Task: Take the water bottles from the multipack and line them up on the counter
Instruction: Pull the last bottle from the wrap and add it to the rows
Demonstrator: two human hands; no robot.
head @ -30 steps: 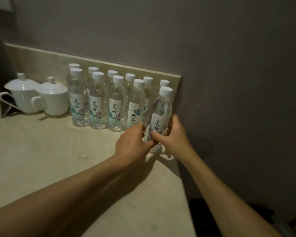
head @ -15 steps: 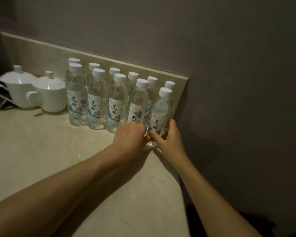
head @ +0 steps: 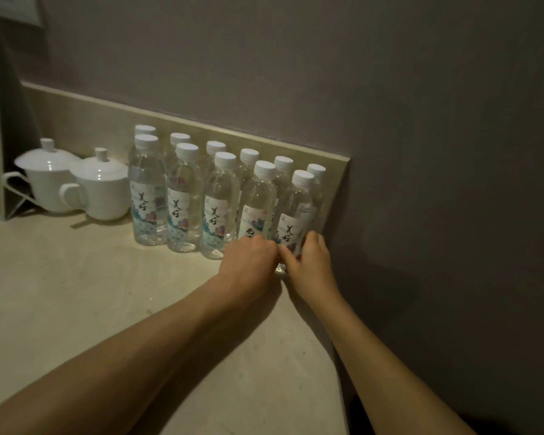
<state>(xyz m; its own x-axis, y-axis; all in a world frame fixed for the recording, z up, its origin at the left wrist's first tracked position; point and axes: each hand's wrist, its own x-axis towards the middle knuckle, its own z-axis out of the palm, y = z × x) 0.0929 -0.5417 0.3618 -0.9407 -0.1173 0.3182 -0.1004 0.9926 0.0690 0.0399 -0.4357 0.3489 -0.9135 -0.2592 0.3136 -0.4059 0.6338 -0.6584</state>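
Several clear water bottles with white caps stand in two rows against the backsplash on the beige counter. The rightmost front bottle stands upright at the end of the front row, close to the counter's right edge. My left hand and my right hand both wrap its lower part, fingers meeting in front of its label. The bottle beside it touches my left hand's knuckles. No multipack wrap is in view.
Two white lidded cups stand left of the bottles. A clear stand sits at the far left. A low backsplash and a grey wall bound the counter, which ends at the right.
The held bottle went from tilted and lifted to upright in line with the front row, pushed back toward the backsplash. Both hands stayed around its base.
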